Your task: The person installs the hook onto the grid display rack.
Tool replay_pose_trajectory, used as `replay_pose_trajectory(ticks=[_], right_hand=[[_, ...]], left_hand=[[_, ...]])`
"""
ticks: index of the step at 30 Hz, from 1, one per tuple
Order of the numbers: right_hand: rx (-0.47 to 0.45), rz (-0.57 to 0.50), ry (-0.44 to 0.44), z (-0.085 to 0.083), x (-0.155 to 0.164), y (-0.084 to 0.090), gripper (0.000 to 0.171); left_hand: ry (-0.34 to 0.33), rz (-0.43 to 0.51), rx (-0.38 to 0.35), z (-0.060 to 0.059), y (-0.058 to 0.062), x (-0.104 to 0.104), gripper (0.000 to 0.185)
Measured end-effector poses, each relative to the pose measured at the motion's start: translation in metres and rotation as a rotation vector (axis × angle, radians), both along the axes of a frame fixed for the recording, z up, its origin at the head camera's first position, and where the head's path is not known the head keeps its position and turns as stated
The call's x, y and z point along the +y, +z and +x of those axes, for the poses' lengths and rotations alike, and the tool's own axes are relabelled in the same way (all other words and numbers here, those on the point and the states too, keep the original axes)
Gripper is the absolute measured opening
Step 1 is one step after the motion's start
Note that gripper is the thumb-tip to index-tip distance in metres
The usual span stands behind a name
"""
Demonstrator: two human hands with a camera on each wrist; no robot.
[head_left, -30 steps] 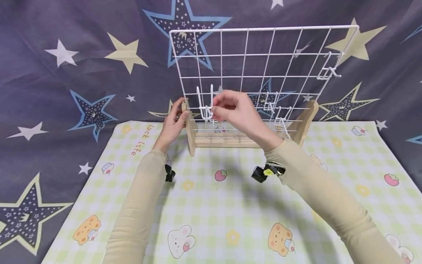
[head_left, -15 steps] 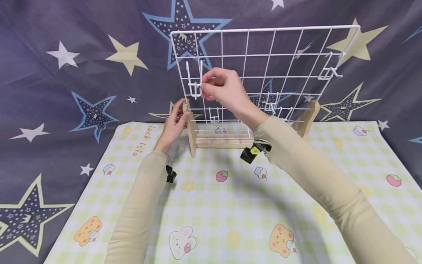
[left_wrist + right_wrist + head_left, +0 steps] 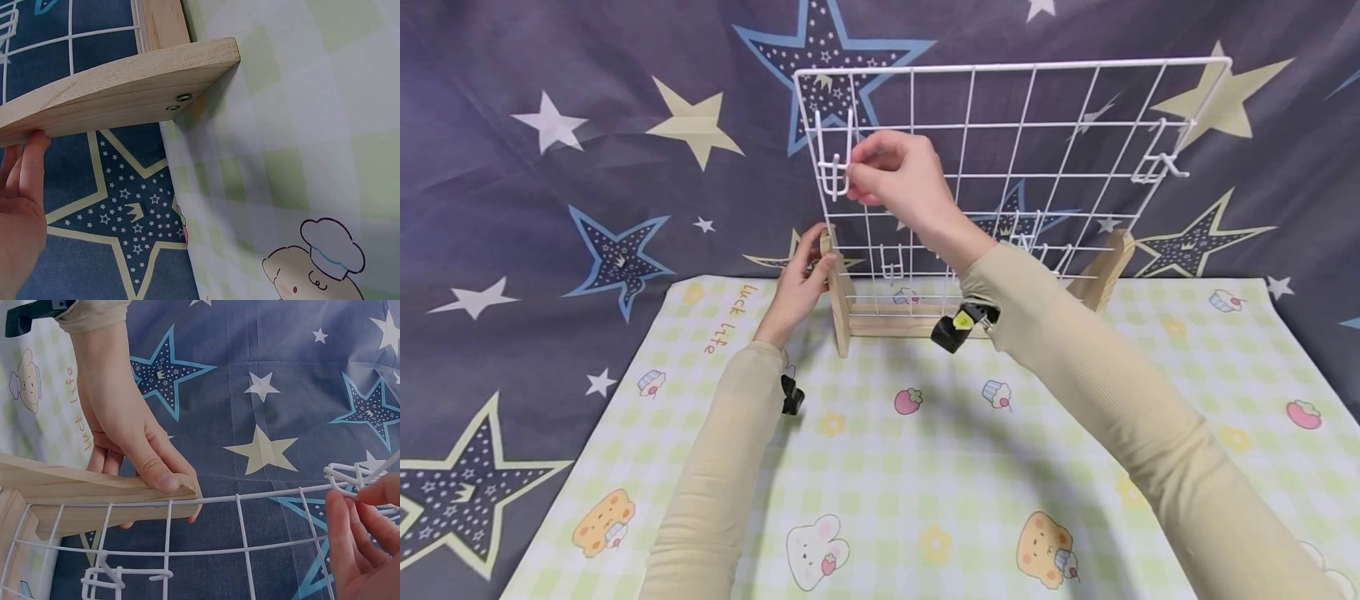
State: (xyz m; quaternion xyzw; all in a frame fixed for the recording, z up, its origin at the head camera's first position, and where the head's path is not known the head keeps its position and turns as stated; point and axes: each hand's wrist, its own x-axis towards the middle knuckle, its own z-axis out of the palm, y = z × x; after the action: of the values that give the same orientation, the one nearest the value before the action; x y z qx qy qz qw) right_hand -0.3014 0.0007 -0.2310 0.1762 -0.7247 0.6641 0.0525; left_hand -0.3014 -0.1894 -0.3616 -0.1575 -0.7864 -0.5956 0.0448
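Observation:
A white wire grid panel stands upright in a wooden base. My left hand grips the left wooden upright, its thumb on the near side; in the left wrist view its fingers touch the upright's outer face. At the grid's upper left side, my right hand pinches a white wire hook with two prongs pointing up. The right wrist view shows that hook against the grid's side wire. Whether it is hung on the wires I cannot tell.
Several similar white hooks hang on the grid, including one low at the left and one at the upper right edge. A green checked tablecloth covers the table; a dark star-patterned cloth hangs close behind.
My right hand has carried the hook up and slightly left, from low on the grid to its upper left side. The low left hook has come into view. My left hand keeps its hold.

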Motion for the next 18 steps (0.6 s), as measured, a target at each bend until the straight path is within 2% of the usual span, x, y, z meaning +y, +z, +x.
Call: replay_pose_trajectory(ticks=[9, 18], right_hand=[[-0.037, 0.045, -0.057, -0.005, 0.000, -0.003, 0.005], [-0.021, 0.023, -0.001, -0.002, 0.002, -0.017, 0.006]], left_hand=[[0.009, -0.007, 0.002, 0.000, 0.001, 0.002, 0.048], [0.012, 0.008, 0.005, -0.001, -0.001, 0.002, 0.048]])
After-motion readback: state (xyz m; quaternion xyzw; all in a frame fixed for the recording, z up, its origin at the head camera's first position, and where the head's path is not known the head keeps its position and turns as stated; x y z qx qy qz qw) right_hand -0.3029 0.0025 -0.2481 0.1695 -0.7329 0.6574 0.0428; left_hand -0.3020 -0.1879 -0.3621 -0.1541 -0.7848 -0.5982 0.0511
